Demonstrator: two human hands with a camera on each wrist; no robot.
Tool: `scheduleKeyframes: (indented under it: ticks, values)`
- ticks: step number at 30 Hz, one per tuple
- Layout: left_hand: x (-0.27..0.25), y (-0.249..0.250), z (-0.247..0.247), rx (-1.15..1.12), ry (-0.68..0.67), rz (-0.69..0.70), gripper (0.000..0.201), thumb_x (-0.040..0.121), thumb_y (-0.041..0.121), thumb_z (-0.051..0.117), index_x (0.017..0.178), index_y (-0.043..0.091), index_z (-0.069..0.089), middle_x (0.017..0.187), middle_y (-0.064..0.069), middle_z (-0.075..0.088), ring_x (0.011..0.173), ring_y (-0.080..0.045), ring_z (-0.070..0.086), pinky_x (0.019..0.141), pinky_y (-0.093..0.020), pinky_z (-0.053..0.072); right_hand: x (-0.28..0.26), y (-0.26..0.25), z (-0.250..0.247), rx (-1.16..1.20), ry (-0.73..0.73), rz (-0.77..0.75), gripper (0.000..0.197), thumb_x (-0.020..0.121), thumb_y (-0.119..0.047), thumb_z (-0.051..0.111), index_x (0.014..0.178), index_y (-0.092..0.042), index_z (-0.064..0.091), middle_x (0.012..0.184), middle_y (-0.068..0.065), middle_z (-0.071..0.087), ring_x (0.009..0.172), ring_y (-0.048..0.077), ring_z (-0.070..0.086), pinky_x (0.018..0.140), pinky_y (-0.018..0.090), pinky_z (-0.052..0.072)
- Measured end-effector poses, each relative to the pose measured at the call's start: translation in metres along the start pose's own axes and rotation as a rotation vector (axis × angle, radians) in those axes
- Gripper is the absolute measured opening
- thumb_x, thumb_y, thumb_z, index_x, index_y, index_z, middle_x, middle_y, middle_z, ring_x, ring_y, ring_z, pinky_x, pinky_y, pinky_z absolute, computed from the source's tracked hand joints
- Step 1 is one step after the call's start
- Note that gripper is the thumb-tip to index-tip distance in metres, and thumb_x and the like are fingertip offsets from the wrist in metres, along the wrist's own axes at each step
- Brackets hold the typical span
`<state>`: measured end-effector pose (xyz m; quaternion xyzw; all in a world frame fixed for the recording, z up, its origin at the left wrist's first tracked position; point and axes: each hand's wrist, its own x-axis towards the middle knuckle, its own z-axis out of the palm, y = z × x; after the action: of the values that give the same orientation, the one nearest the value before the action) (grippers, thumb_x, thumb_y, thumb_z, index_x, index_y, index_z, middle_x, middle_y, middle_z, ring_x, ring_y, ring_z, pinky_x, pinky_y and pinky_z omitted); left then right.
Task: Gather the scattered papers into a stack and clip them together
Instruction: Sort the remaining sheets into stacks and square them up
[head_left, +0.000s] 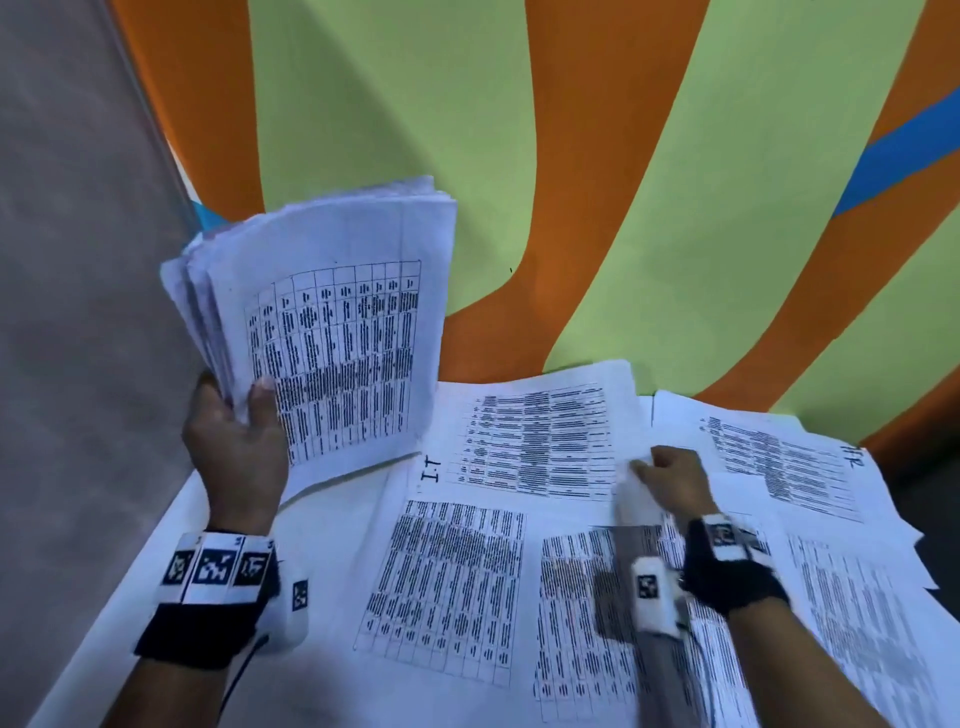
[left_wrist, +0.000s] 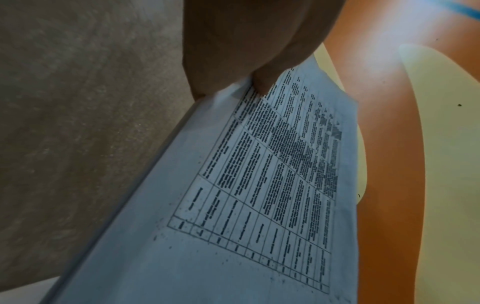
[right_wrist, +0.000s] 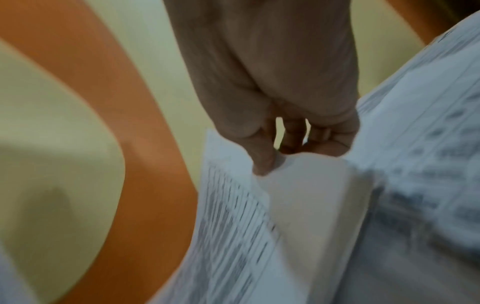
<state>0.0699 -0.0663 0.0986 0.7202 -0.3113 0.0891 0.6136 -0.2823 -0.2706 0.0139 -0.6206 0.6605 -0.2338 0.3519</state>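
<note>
Left hand: the left hand (head_left: 236, 441) grips the gathered stack of papers (head_left: 332, 332) at its lower left corner, thumb on the printed front, fingers behind (the left wrist view shows the thumb (left_wrist: 262, 82) pressed on the top sheet).
Stack, where and how: held up off the table, at the left of the scene, standing nearly upright; its long axis runs up and away from the hand, leaning slightly to the right, the sheets fanned unevenly at the upper left edge.
Right hand: the right hand (head_left: 670, 480) pinches the corner of a loose sheet (head_left: 535, 436) between thumb and fingers; the corner is curled up off the table (blurred in the right wrist view).
Loose papers: more printed sheets (head_left: 457, 582) lie flat and overlapping on the table (head_left: 332, 525), spread to the right of the stack, their long axes pointing various ways.
Backdrop: a wall (head_left: 597, 156) painted green with orange bands.
</note>
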Motion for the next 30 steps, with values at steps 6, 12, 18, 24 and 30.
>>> scheduleKeyframes:
  ticks: [6,12,18,24,30]
  values:
    - [0.004,-0.006,0.009,0.03,0.038,-0.006,0.029,0.092,0.015,0.058,0.112,-0.007,0.058,0.108,-0.026,0.065,0.099,-0.033,0.062,0.079,-0.02,0.04,0.007,0.022,-0.111,-0.238,-0.222,0.002,0.034,0.091,0.004,0.054,0.062,-0.013,0.056,0.054,-0.003,0.054,0.052,0.011,0.047,0.05,0.024,0.029]
    - [-0.005,0.0,0.022,-0.023,0.01,-0.018,0.033,0.092,0.022,0.056,0.116,-0.001,0.057,0.112,-0.022,0.065,0.103,-0.03,0.062,0.085,-0.033,0.045,0.022,0.02,-0.097,-0.59,-0.157,-0.064,0.021,0.091,-0.012,0.053,0.072,-0.019,0.055,0.082,0.008,0.058,0.091,0.024,0.054,0.075,0.031,0.039]
    - [-0.013,0.003,0.028,-0.034,-0.014,-0.018,0.036,0.091,0.028,0.057,0.108,-0.003,0.057,0.104,-0.027,0.065,0.095,-0.037,0.063,0.075,-0.035,0.046,-0.021,0.029,-0.057,-0.486,0.162,0.202,0.088,0.078,-0.057,0.065,0.141,-0.011,0.025,0.14,0.029,0.032,0.126,0.047,0.038,0.095,0.056,0.041]
    - [-0.017,0.005,0.034,-0.047,-0.017,-0.018,0.033,0.091,0.025,0.057,0.108,-0.004,0.058,0.105,-0.025,0.066,0.092,-0.026,0.061,0.075,-0.03,0.042,-0.065,0.048,-0.015,-0.533,-0.116,0.354,0.127,0.067,-0.064,0.072,0.15,-0.013,-0.01,0.15,0.036,0.008,0.132,0.053,0.032,0.102,0.054,0.039]
    - [-0.023,0.01,0.039,-0.061,-0.063,-0.019,0.035,0.092,0.023,0.058,0.107,-0.008,0.056,0.106,-0.027,0.064,0.098,-0.037,0.062,0.079,-0.036,0.045,-0.071,0.04,-0.011,-0.052,0.089,0.207,0.111,0.078,0.003,0.07,0.15,-0.012,-0.013,0.102,0.029,0.062,0.078,0.035,0.064,0.066,0.039,0.055]
